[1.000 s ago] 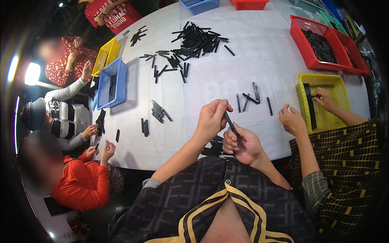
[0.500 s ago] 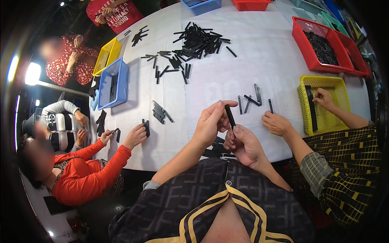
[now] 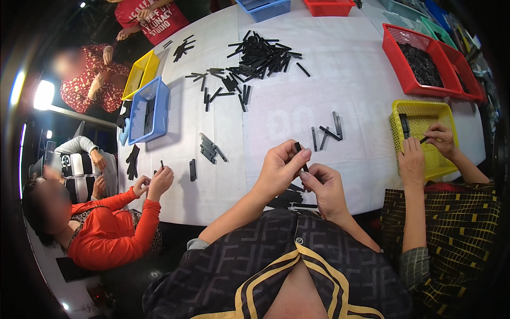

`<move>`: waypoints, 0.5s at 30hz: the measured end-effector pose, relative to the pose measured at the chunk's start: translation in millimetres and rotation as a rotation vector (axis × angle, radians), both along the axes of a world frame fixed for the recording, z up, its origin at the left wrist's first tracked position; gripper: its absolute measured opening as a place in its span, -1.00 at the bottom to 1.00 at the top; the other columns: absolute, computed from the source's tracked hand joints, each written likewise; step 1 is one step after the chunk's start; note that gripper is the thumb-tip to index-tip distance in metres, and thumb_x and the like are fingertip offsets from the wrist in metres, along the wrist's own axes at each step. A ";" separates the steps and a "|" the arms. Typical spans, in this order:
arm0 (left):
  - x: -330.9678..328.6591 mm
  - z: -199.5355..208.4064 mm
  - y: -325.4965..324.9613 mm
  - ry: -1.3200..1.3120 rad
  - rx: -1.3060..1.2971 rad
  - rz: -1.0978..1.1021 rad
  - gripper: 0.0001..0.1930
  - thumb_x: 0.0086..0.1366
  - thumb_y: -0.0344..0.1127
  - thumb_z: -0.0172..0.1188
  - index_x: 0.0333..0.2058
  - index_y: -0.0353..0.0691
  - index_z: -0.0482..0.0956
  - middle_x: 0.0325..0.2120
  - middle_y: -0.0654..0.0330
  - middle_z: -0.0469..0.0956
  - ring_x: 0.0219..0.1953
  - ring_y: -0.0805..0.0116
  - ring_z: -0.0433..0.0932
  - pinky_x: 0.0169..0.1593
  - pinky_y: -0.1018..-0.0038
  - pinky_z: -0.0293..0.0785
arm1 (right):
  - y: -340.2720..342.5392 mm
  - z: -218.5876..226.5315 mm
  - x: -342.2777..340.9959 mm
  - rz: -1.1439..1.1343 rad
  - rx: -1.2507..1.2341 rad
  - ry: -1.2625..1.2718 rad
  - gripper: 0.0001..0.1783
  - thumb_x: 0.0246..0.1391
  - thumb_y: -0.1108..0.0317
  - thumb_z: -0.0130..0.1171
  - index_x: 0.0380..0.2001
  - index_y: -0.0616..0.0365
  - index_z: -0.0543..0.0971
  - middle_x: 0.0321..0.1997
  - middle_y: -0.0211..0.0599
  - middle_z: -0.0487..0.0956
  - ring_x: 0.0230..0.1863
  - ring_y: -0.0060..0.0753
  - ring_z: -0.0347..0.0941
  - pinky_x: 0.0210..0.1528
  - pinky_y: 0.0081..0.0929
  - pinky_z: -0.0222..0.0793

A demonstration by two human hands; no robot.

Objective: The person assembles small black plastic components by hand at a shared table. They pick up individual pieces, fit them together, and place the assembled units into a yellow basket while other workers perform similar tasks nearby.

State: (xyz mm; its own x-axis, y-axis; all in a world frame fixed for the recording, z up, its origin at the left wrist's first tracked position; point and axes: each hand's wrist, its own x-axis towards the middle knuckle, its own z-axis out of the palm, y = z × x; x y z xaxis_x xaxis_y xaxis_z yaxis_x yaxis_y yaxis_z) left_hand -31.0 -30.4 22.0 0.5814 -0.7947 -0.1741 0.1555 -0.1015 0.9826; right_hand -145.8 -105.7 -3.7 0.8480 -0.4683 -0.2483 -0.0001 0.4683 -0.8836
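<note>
A short, slim black bar point(image 3: 298, 146) is between my two hands above the table's near edge. My left hand point(image 3: 280, 169) pinches its upper part between thumb and fingers. At its lower end, my right hand point(image 3: 328, 192) has thumb and fingertips closed. The fingers cover much of the bar. Under my hands, close to my body, lies a stack of similar black bars point(image 3: 288, 199), partly hidden. Just beyond my right hand, several loose bars point(image 3: 330, 133) are scattered on the white tabletop point(image 3: 287, 117).
A large heap of black bars point(image 3: 263, 56) lies farther back. To the right, a co-worker's hands point(image 3: 413, 159) hold a bar by a yellow basket point(image 3: 425, 104); behind stands a red basket point(image 3: 390, 50) of black parts. At left are a blue basket point(image 3: 142, 133) and an orange-sleeved co-worker point(image 3: 114, 228).
My left fingers have wrapped closer around the bar, and my right hand has shifted slightly right and down. The right co-worker's near hand has moved from the loose bars to the yellow basket.
</note>
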 end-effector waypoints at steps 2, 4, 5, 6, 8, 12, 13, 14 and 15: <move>6.1 0.6 1.3 0.046 0.032 0.003 -0.56 0.33 -0.02 -0.09 -0.51 -0.29 0.47 -0.78 0.38 0.28 -0.75 0.68 0.17 -0.68 0.69 0.04 | 0.9 1.5 0.0 0.006 -0.028 -0.001 -0.78 0.03 0.37 0.17 -0.63 0.22 0.47 -0.66 -0.55 0.40 -0.58 -0.80 0.17 -0.53 -0.73 0.06; 9.1 -0.2 0.8 0.115 0.026 0.058 -0.53 0.34 -0.03 -0.10 -0.59 -0.30 0.45 -0.83 0.39 0.24 -0.78 0.68 0.15 -0.72 0.66 0.02 | 1.2 2.7 0.2 0.012 -0.077 0.012 -0.77 0.01 0.37 0.19 -0.63 0.23 0.46 -0.66 -0.54 0.41 -0.58 -0.79 0.18 -0.54 -0.72 0.07; 9.9 -0.5 1.7 0.169 0.007 0.063 -0.54 0.33 -0.04 -0.08 -0.59 -0.30 0.45 -0.83 0.39 0.24 -0.78 0.68 0.15 -0.72 0.66 0.03 | 1.0 3.0 0.0 0.012 -0.109 0.027 -0.77 0.00 0.37 0.20 -0.63 0.24 0.46 -0.66 -0.53 0.41 -0.58 -0.78 0.19 -0.54 -0.71 0.08; 10.8 -0.8 2.5 0.225 -0.011 0.066 -0.55 0.33 -0.05 -0.06 -0.58 -0.30 0.45 -0.82 0.39 0.24 -0.78 0.68 0.16 -0.72 0.66 0.03 | 0.8 3.6 -0.6 0.010 -0.143 0.043 -0.76 -0.01 0.37 0.20 -0.64 0.24 0.45 -0.66 -0.52 0.41 -0.58 -0.76 0.20 -0.54 -0.71 0.09; 11.5 -2.0 2.8 0.233 -0.035 0.056 -0.59 0.31 -0.07 -0.02 -0.57 -0.30 0.44 -0.82 0.38 0.25 -0.79 0.68 0.15 -0.72 0.67 0.04 | 0.2 8.2 -1.5 -0.033 -0.345 0.070 -0.76 -0.03 0.37 0.22 -0.64 0.26 0.45 -0.67 -0.48 0.41 -0.58 -0.73 0.21 -0.54 -0.68 0.12; 7.1 -5.9 1.7 0.024 -0.045 0.021 -0.66 0.28 -0.14 0.04 -0.55 -0.29 0.43 -0.82 0.37 0.26 -0.80 0.68 0.14 -0.72 0.68 0.04 | 0.6 6.6 -0.9 -0.128 -0.674 0.059 -0.75 -0.09 0.37 0.25 -0.63 0.28 0.43 -0.66 -0.41 0.40 -0.60 -0.65 0.24 -0.53 -0.64 0.17; 6.1 -6.3 1.7 -0.034 -0.046 0.017 -0.67 0.28 -0.16 0.06 -0.55 -0.29 0.43 -0.83 0.37 0.26 -0.80 0.68 0.14 -0.72 0.68 0.04 | 0.6 6.5 -0.5 -0.115 -0.629 0.061 -0.75 -0.06 0.36 0.23 -0.63 0.27 0.43 -0.66 -0.42 0.40 -0.60 -0.66 0.24 -0.52 -0.64 0.17; 7.3 -4.5 2.1 0.017 -0.039 0.024 -0.67 0.28 -0.16 0.05 -0.55 -0.29 0.43 -0.83 0.37 0.26 -0.80 0.68 0.14 -0.73 0.68 0.03 | 0.3 6.5 0.2 -0.102 -0.584 0.063 -0.75 -0.04 0.35 0.21 -0.62 0.27 0.43 -0.65 -0.44 0.40 -0.59 -0.67 0.24 -0.52 -0.65 0.17; 9.2 -1.9 2.2 0.070 -0.032 0.031 -0.67 0.28 -0.16 0.05 -0.56 -0.29 0.43 -0.83 0.37 0.27 -0.80 0.68 0.14 -0.73 0.68 0.03 | -0.1 6.2 0.5 -0.088 -0.540 0.065 -0.75 -0.01 0.34 0.19 -0.61 0.26 0.43 -0.64 -0.45 0.39 -0.59 -0.68 0.24 -0.51 -0.66 0.17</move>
State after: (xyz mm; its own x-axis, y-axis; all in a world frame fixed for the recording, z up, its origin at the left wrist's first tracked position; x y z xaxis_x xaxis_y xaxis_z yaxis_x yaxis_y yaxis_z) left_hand -21.8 -28.2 20.1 0.5928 -0.7826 -0.1899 0.2266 -0.0641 0.9719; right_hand -145.3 -105.8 2.5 0.7906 -0.6123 -0.0040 -0.0442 -0.0506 -0.9977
